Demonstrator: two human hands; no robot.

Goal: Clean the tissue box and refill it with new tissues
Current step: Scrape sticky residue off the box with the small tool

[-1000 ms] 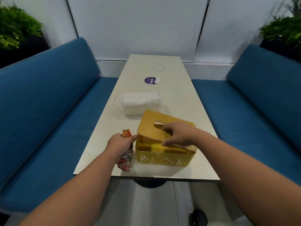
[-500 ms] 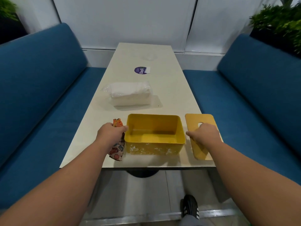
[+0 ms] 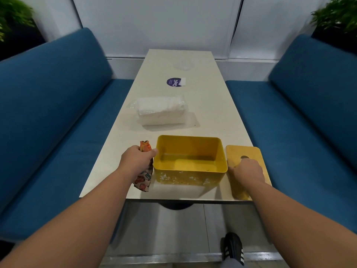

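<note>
Lid [image 3: 243, 151] now off box [image 3: 190, 161], flat on table [image 3: 212, 117] at right, right hand [image 3: 246, 171] resting on it, grip unclear. Left hand [image 3: 136, 161] grips cloth [image 3: 144, 178] beside box. Box open, empty: wipe next. Tissues [image 3: 161, 111] behind.

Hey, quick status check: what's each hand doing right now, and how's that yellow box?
Left hand grips patterned cloth. Right hand rests on lid, flat on table. Tissue box open, empty. Nothing blocking.
</note>
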